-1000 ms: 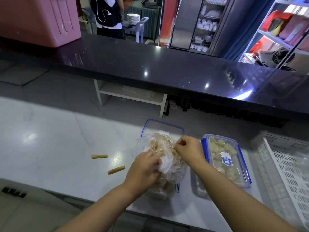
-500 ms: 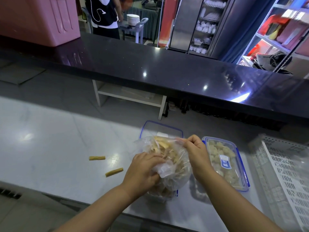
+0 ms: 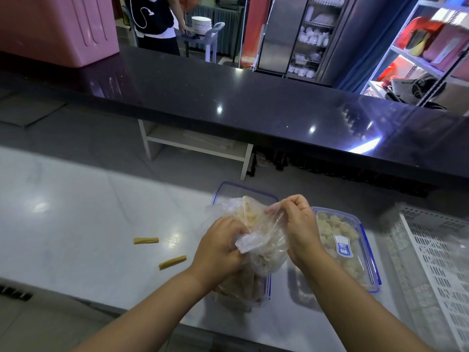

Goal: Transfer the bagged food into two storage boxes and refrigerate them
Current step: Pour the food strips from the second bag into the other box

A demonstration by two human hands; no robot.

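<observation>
A clear plastic bag of pale yellow food pieces hangs over an open storage box with a blue rim, which it mostly hides. My left hand grips the bag's lower left side. My right hand pinches the bag's upper edge and holds it up. To the right stands a second storage box, lidded and filled with pale round food pieces. Two loose yellow food sticks lie on the white counter to the left.
A white perforated plastic crate stands at the right edge of the white counter. A raised black counter runs across behind, with a pink container on it. Beyond it a person stands by a stack of plates.
My right hand has lifted the bag's top edge up and to the right, stretching the plastic. My left hand keeps its grip lower down. The boxes have not moved.
</observation>
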